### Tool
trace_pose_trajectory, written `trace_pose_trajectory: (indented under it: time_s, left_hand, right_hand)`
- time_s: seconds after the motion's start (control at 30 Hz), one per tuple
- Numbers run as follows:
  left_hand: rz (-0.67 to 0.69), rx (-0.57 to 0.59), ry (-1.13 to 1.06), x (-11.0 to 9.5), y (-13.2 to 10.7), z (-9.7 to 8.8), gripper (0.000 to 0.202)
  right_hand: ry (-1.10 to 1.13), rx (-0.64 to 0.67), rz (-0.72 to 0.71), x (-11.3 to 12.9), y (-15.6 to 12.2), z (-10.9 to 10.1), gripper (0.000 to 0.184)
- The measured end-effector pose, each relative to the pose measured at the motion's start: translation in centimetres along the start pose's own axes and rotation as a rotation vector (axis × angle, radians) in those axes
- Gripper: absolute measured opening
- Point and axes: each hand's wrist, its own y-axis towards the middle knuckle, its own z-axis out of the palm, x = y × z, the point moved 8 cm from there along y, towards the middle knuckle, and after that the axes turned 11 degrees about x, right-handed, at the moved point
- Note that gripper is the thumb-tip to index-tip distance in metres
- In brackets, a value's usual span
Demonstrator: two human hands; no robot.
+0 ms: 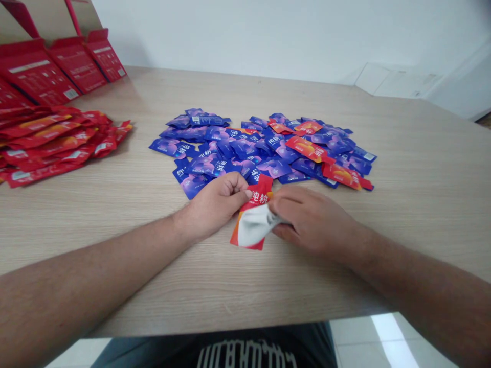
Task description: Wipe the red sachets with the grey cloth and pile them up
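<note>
My left hand (217, 204) and my right hand (310, 220) both pinch a red and white sachet (253, 220) just above the wooden table (126, 214), near its front edge. The left fingers grip its upper left edge. The right fingers close on its right side, and the pouch is bent between them. Right behind the hands lies a spread of several blue sachets (215, 148) mixed with a few red sachets (310, 149).
A heap of red pouches (53, 143) covers the table's left side. Behind it stand open red cartons (65, 64) at the far left corner. A white wall runs along the back. Tiled floor shows below the front edge.
</note>
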Motion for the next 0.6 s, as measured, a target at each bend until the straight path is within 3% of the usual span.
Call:
trace_pose_trajectory:
  time_s: [0.07,0.13,0.37,0.53,0.6]
  left_hand:
    - [-0.01,0.016,-0.011,0.1,0.1,0.1,0.023]
    - [-0.019,0.02,-0.008,0.3,0.1,0.2,0.024]
    - [0.002,-0.007,0.037,0.0,0.0,-0.2,0.017]
    - [0.0,0.022,0.025,0.1,0.1,0.0,0.023]
    - [-0.017,0.026,0.029,0.1,0.1,0.1,0.023]
  right_hand:
    - [-0.044,-0.094,0.138,-1.8,-0.1,-0.8,0.011]
    - [-0.058,-0.127,0.19,-2.6,-0.1,-1.1,0.014]
    - [0.012,0.062,-0.091,1.4,0.0,0.6,0.006]
    - [-0.041,-0.137,0.175,-2.1,-0.2,-1.1,0.013]
    - [-0.046,-0.169,0.216,-2.8,-0.2,-1.4,0.014]
